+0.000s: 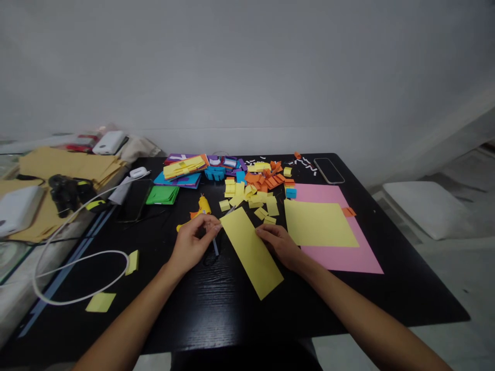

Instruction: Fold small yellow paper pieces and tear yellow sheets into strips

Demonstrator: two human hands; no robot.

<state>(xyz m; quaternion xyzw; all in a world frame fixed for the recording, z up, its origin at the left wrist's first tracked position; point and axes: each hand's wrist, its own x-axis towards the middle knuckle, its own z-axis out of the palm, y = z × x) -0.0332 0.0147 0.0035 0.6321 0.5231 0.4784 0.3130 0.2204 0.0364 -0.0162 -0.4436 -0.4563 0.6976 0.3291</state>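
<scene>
Your left hand [195,241] seemingly pinches the yellow strip's [253,255] ten-o'clock corner; your right hand [281,248] closes on its one-o'clock edge. Light, probably crease-prone: grip edges gently.

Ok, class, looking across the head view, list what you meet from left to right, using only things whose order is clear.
White box, black phone, green paper stack, yellow glue gun, yellow paper strip, wide yellow sheet, white seat.
</scene>
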